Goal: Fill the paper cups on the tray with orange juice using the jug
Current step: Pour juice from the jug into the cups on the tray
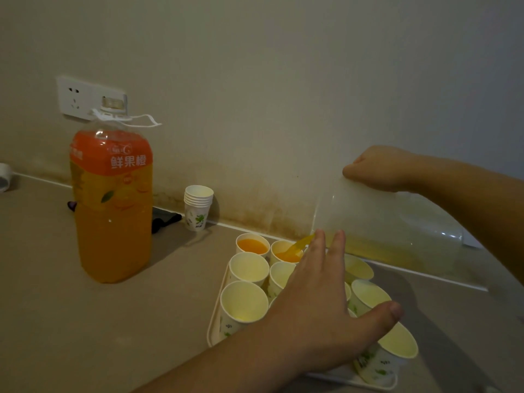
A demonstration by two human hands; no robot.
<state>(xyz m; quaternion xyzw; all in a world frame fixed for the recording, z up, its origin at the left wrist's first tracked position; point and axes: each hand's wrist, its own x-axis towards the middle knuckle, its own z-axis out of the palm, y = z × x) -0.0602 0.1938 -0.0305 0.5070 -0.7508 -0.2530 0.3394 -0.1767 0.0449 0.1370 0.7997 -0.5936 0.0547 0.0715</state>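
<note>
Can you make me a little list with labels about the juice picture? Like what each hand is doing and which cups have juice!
right hand: grips the tilted clear jug from above
left hand: open, fingers spread over the cups
pouring: juice stream falling into the second back cup
full cup: back-left cup
empty cups: front-left cup and others seen
tray: white, holds the cups
big juice bottle: standing left
spare cup stack: by the wall

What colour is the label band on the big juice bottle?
Orange-red with white lettering, on the bottle; head view.
</note>
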